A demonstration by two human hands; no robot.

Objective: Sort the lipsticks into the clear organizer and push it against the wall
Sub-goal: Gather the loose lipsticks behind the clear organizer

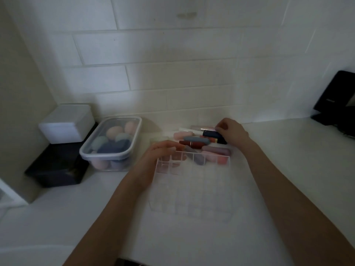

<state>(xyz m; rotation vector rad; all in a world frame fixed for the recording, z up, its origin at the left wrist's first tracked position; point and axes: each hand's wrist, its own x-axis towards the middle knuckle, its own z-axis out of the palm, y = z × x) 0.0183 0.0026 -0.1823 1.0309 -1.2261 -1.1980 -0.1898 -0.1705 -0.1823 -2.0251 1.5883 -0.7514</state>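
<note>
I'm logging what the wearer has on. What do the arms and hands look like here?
Both forearms are bare up to the frame edge, with no sleeves in view. No watch, bracelet, ring or glove shows on the left hand or right hand, though the picture is dim and blurred.

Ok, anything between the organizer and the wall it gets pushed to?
Yes. The loose lipsticks lie piled on the counter between the clear organizer and the tiled wall. The right hand is on that pile; the left hand rests at the organizer's far edge.

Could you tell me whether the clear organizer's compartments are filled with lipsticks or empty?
Empty, as far as shows: the clear organizer shows bare grid cells, while the lipsticks lie piled on the counter behind it.
</note>
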